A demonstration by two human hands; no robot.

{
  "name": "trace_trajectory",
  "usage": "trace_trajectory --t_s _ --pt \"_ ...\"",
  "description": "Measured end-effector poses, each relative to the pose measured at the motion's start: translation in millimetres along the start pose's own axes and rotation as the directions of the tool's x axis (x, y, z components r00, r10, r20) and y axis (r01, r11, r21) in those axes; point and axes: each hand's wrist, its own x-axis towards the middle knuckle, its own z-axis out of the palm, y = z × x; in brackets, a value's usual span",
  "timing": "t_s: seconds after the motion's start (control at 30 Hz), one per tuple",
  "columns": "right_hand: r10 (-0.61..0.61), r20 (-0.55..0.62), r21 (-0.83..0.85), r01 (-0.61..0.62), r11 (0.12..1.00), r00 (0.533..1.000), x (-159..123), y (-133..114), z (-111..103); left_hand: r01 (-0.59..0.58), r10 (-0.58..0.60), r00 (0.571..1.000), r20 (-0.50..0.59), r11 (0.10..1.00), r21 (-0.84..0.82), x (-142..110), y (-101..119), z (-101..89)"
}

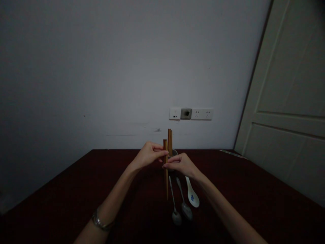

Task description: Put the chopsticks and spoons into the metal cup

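A pair of wooden chopsticks (167, 179) stands upright between my hands, tips pointing down. My left hand (151, 153) pinches them near the top. Just below, my right hand (180, 163) closes its fingertips on the same chopsticks. Behind them, more chopsticks (170, 142) rise from a small round holder (174, 152), which my right hand partly hides. On the table in front lie a long thin metal spoon (175, 213), a larger metal spoon (187, 210) and a white soup spoon with a blue mark (194, 200).
The dark red table (88, 189) meets a pale wall (114, 84) at its back edge. A row of sockets and switches (190, 114) is set in the wall. To the right stands a white panelled door (286, 101). A bracelet (100, 222) circles my left wrist.
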Motion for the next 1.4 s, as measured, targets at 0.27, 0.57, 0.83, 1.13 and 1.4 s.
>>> trace_trajectory --t_s 0.27,0.57,0.83,1.13,1.4 --pt "-0.002 -0.003 0.015 0.002 1.0 1.0 0 0 1 -0.017 0.017 1.0 -0.018 1.0 0.024 1 -1 1.3" --pt "-0.071 -0.126 -0.083 0.06 0.995 0.989 12 -10 -20 0.062 -0.064 0.99 -0.129 0.998 -0.017 12 -27 -32.6" --pt "-0.221 -0.34 -0.187 0.164 0.969 0.914 68 -46 -66 0.263 -0.293 0.915 -0.276 0.954 -0.141 42 -122 -48.2" --pt "-0.25 -0.442 -0.298 0.122 0.947 0.862 121 -23 -90 0.392 -0.435 0.848 -0.302 0.899 -0.193 43 -188 -35.3" --pt "-0.212 -0.451 -0.309 0.071 0.948 0.867 133 26 -88 0.366 -0.413 0.852 -0.321 0.91 -0.196 41 -211 -14.7"
